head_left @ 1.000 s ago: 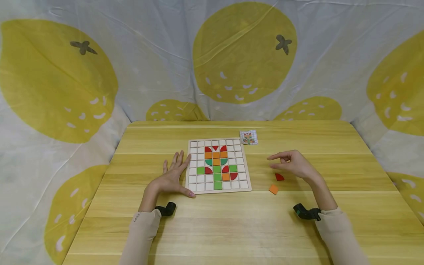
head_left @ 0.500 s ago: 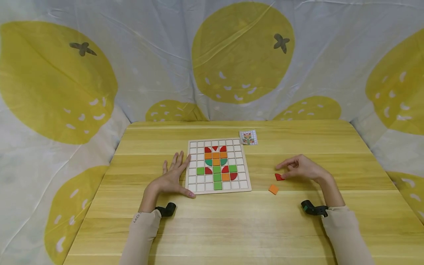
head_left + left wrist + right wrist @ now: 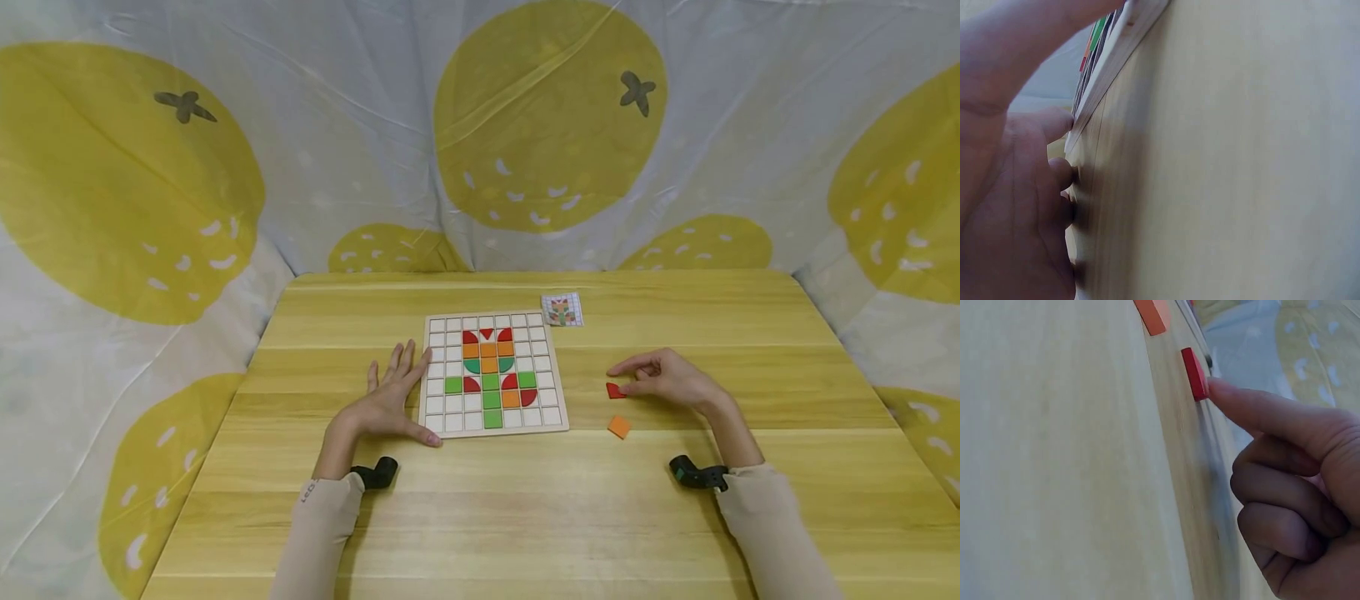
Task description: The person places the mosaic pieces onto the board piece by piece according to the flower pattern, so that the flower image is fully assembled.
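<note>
My left hand (image 3: 387, 402) lies at the left edge of the wooden grid board (image 3: 435, 421), fingers spread, with thumb and index finger touching its frame. On the board, red, orange and green tiles form a flower pattern. To the right, my right hand (image 3: 667, 382) holds a small red quarter-circle tile (image 3: 614, 391) at its fingertips, just over or on the table. The right wrist view shows a fingertip (image 3: 1213, 387) against this red tile (image 3: 1195, 374), the other visible fingers curled. An orange square tile (image 3: 619, 427) lies loose just nearer than the red one.
A small printed card (image 3: 562, 309) with a flower pattern on a grid lies at the board's far right corner. Lemon-printed fabric (image 3: 360, 150) hangs behind the wooden table (image 3: 480, 517).
My right hand came down to the red tile, moving right, then shifted left and slightly away with it. The left hand, board and orange tile stayed in place.
</note>
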The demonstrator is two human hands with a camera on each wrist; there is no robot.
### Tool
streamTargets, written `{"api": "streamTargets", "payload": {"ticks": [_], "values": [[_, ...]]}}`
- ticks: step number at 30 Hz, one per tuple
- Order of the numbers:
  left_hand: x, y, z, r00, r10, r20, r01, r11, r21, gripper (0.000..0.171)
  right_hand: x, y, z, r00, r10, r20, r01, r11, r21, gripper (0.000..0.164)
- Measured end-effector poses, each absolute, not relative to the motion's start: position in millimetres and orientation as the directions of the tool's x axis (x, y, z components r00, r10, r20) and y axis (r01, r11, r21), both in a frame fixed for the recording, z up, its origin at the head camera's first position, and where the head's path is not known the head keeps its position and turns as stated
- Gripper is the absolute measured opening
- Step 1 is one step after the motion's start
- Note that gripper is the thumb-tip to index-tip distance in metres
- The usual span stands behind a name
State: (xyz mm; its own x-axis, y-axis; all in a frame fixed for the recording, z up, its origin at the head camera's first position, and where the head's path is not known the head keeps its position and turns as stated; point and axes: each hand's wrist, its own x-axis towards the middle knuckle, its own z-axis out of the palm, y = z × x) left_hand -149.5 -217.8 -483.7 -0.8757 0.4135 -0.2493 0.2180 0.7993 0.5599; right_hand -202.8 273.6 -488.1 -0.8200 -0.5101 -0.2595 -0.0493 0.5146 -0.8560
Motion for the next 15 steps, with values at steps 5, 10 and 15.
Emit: {"api": "streamTargets", "payload": {"ticks": [5, 10, 15], "values": [[-150.0, -217.2, -482.5, -0.877, 0.414, -0.245, 0.221, 0.799, 0.56, 0.145, -202.5, 277.7, -485.6, -0.82, -0.521, -0.238, -0.078, 0.513, -0.855, 0.035], [-149.6, -216.5, -481.3, -0.874, 0.42, -0.245, 0.226, 0.798, 0.559, 0.145, -202.5, 279.7, -486.9, -0.825, -0.513, -0.235, -0.079, 0.517, -0.852, 0.037], [-149.4, -216.2, -480.6, -0.872, 0.424, -0.245, 0.229, 0.795, 0.561, 0.145, -202.8, 274.2, -490.4, -0.821, -0.523, -0.227, -0.082, 0.502, -0.861, 0.042]]}}
